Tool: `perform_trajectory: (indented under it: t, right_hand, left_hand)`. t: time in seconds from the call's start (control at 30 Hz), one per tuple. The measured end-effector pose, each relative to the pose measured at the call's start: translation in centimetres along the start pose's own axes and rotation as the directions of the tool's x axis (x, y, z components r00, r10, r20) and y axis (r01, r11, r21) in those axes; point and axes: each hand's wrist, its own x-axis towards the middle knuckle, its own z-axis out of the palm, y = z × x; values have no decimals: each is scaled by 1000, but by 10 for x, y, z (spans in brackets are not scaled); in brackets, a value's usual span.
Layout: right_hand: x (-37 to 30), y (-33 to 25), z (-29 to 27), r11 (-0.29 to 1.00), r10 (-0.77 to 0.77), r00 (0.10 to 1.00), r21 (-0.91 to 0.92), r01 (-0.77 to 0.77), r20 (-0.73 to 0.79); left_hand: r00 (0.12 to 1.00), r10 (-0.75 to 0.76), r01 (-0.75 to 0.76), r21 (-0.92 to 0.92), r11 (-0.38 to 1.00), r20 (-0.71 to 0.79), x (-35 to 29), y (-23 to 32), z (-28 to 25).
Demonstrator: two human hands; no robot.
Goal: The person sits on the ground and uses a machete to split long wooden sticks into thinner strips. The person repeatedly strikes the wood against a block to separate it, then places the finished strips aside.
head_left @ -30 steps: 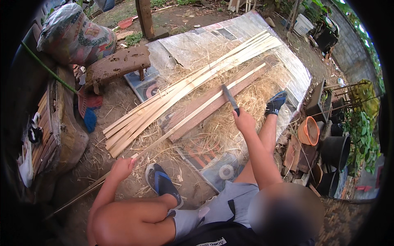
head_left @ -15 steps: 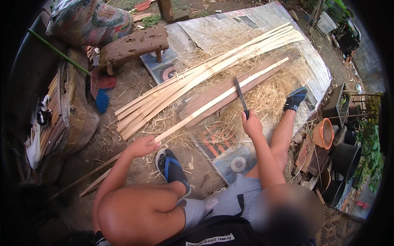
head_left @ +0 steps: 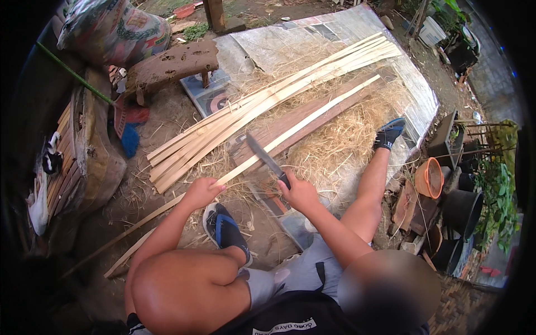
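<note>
My left hand is closed round a long, pale wooden strip, likely bamboo. The strip lies lengthwise along a dark brown board, and its tail runs back past my left wrist. In my right hand is a knife with a dark handle, gripped with the blade pointing away and to the left. The blade crosses over the strip near the board's closer end, a short way ahead of my left hand. Whether its edge touches the wood, I cannot tell. Beyond the board lies a fanned bundle of similar strips.
Curly shavings cover the printed sheet under the board. My feet in dark blue shoes flank the work. A low brown bench and a stuffed sack stand back left; an orange pot and black pots are at right.
My right hand has drawn the knife along the strip toward me and leftward, close to my left hand. The left hand keeps its hold on the strip.
</note>
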Motion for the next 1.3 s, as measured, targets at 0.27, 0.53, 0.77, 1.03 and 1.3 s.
perform_trajectory:
  t: [0.27, 0.53, 0.77, 1.03, 1.3]
  right_hand:
    - [46, 120, -36, 922, 371, 886, -2, -386, -279]
    - [-6, -1, 0, 983, -167, 986, -77, 168, 19]
    - [54, 138, -67, 902, 377, 885, -108, -418, -273]
    - [4, -22, -14, 979, -173, 979, -87, 183, 110]
    - [65, 74, -39, 960, 278, 946, 3, -282, -164]
  left_hand:
    - [987, 81, -91, 69, 993, 137, -14, -32, -25]
    - [991, 80, -19, 479, 878, -107, -5, 23, 12]
    - [993, 114, -94, 381, 920, -29, -28, 4, -16]
    - [998, -27, 41, 283, 958, -53, -7, 14, -4]
    - [998, -34, 36, -36, 999, 61, -7, -38, -16]
